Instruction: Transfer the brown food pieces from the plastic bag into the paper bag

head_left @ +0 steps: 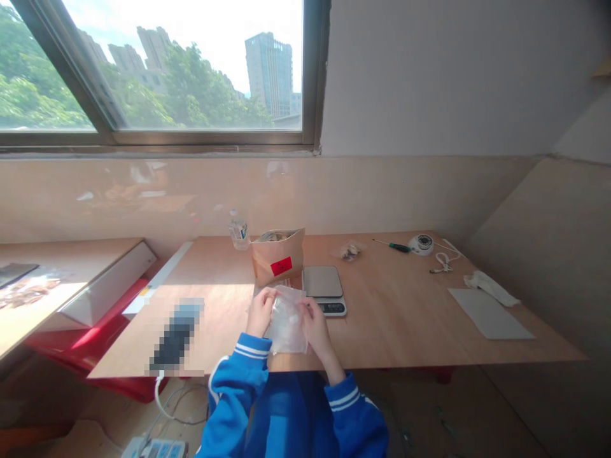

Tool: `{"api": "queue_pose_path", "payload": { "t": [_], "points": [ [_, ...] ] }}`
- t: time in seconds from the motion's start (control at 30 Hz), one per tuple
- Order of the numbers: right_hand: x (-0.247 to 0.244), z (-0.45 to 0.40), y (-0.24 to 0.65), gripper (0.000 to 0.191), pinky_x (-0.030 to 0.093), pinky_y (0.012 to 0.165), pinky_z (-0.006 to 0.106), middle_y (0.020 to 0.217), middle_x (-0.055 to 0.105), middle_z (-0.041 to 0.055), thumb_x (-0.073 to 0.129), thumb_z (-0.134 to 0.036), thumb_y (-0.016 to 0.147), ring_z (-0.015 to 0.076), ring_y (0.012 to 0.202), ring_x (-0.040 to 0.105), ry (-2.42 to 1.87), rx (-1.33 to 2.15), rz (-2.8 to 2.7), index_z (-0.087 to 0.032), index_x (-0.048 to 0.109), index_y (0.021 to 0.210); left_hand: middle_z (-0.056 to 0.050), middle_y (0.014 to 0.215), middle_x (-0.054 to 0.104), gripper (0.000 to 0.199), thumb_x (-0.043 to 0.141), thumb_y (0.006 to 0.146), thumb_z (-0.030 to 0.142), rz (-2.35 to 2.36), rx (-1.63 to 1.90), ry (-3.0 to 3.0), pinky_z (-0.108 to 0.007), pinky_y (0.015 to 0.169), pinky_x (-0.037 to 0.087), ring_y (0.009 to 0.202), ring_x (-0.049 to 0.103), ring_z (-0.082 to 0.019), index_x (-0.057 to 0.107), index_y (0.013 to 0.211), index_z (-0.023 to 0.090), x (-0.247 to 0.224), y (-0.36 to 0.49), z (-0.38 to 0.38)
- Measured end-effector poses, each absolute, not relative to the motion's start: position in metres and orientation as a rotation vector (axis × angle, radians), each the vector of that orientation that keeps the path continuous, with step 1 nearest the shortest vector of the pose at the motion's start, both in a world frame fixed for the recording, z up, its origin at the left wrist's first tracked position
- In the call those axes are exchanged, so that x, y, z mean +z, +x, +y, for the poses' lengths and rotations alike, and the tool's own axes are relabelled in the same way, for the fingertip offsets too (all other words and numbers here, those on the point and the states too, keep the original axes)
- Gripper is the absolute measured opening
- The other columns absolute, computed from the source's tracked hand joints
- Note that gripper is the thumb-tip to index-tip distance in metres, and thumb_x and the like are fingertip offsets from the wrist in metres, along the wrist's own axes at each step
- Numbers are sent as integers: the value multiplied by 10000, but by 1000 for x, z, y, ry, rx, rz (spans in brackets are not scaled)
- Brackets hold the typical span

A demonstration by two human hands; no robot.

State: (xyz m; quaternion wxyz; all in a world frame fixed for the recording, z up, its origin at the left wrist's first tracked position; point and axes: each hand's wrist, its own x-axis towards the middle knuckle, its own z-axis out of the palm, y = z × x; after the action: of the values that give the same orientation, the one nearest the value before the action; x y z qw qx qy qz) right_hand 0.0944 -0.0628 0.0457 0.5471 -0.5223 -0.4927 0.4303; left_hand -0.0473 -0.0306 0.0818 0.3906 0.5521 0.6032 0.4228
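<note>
A clear plastic bag hangs between my two hands at the table's front edge. My left hand pinches its upper left side, and my right hand grips its upper right side. Just behind the bag stands an open brown paper pouch with a red label; its contents show only in part. To the right of the pouch lies a kitchen scale, its plate bare and its display partly behind my right hand. A small clear packet with pale pieces rests farther back on the right.
On the wooden table are a water bottle, a green screwdriver, a white camera with its cable, a white sheet and a white cloth. A blurred-out dark device lies at the left with a cable.
</note>
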Motion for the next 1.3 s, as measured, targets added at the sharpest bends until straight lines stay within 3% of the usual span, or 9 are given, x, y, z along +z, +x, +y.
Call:
{"api": "queue_pose_path", "payload": {
  "t": [0.13,0.27,0.4,0.53,0.67,0.83,1.03,1.2,1.3],
  "points": [
    [47,-54,80,279,447,551,267,791,620,34,432,-465,820,152,595,553,-1215,979,-1131,-221,544,897,32,558,504,258,504,806,423,1697,1105,1449,-206,537,402,554,512,-127,565,755,178,85,-67,-19],
    [48,-53,88,322,450,538,265,912,634,62,430,-461,813,166,664,582,-1272,952,-1129,-210,568,960,-101,879,626,372,567,781,359,1900,1106,1395,-319,744,460,813,594,-214,517,1048,106,79,-84,-13],
    [39,-64,122,366,449,500,278,878,646,62,458,-503,795,167,607,559,-1304,900,-1094,-219,602,975,-272,1248,452,575,563,782,331,2124,1205,1416,-469,995,307,1194,412,-323,384,1227,15,79,-85,-24],
    [25,-75,169,375,477,555,312,899,654,81,456,-500,798,198,662,584,-1398,770,-1038,-215,629,970,-190,1221,519,414,419,859,319,2060,1307,1722,-399,1034,309,1193,441,-260,467,1198,87,73,-57,-37],
    [11,-81,200,367,492,626,319,914,670,86,449,-466,817,214,745,611,-1467,656,-1077,-202,645,980,-162,1298,513,426,471,819,292,1956,954,1979,-469,1060,265,1262,395,-305,525,1224,168,36,-23,-44],
    [-4,-83,204,391,503,704,310,1007,676,98,377,-395,868,205,824,631,-1534,576,-1236,-173,631,1066,-42,1452,339,530,386,846,312,1991,510,2186,-413,1131,153,1364,233,-243,397,1372,251,-5,-16,-47],
    [-13,-83,200,357,476,869,327,1154,638,43,352,-315,886,198,1045,598,-1577,529,-1414,-248,596,1138,-8,1473,278,570,320,869,401,2013,345,2196,-390,1140,152,1378,185,-223,319,1413,231,2,-26,-45],
    [-10,-84,201,352,488,839,308,1155,636,35,350,-303,885,191,1029,605,-1562,531,-1395,-259,590,1139,-10,1479,269,560,333,872,418,2031,380,2045,-422,1132,164,1375,204,-228,325,1406,248,10,-33,-43],
    [-8,-85,201,359,504,737,295,1055,659,63,368,-331,879,189,889,632,-1539,571,-1305,-229,565,1162,-17,1464,316,527,366,872,388,2011,503,1992,-429,1127,166,1367,232,-226,360,1380,245,12,-37,-43]
  ]
}}
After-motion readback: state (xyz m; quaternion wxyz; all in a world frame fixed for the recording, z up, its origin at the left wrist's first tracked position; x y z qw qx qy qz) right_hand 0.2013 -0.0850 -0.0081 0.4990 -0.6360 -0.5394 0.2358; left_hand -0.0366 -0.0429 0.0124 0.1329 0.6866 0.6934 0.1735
